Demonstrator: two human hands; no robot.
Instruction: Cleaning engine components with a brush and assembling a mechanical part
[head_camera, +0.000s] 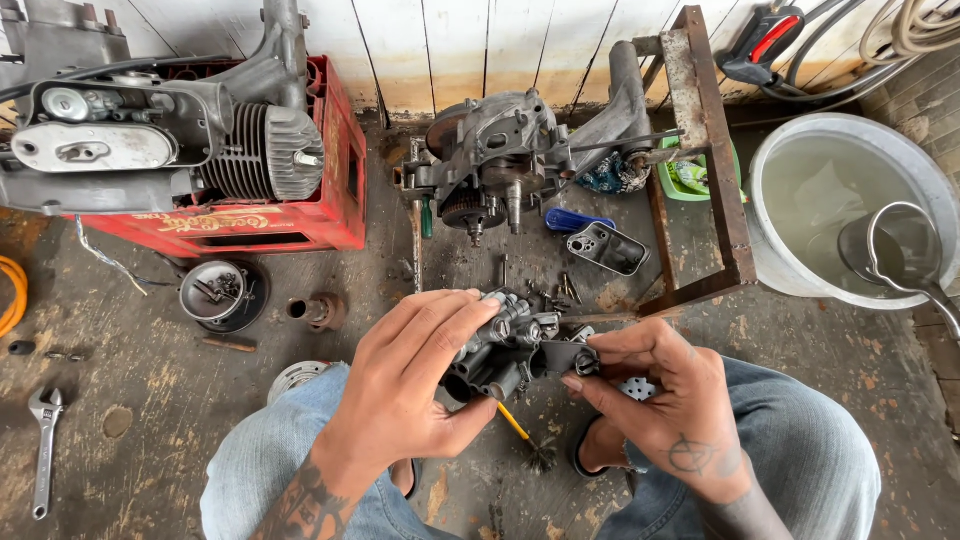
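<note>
Head view: a person squats on a stained concrete floor (130, 400), knees in blue jeans at the bottom edge, both hands meeting over the middle of the floor. The left hand (415, 385) is wrapped around a small grey carburettor (505, 345), fingers curled over its top and thumb underneath. The right hand (665, 395) pinches a dark fitting (572, 358) between thumb and fingertips, held against the carburettor's right side; whether the two parts are joined cannot be told. Below the hands a yellow-handled brush (522, 432) lies on the floor. Just beyond the carburettor, loose screws and small parts (560, 290) lie scattered, with a dark cover plate (607, 248) and a blue-handled tool (575, 219) beside them. A stripped engine casing (495, 160) stands towards the far edge, next to a rusty metal frame (705, 150). At the far left a finned engine (150, 140) rests on a red plastic crate (330, 215); in front of it sits a round metal dish of parts (212, 290). An adjustable spanner (44, 450) lies near the left edge, and a pale basin of liquid with a ladle (850, 200) stands at the right. Judged from the loose parts, the carburettor work is mid-way, with pieces still off.
</note>
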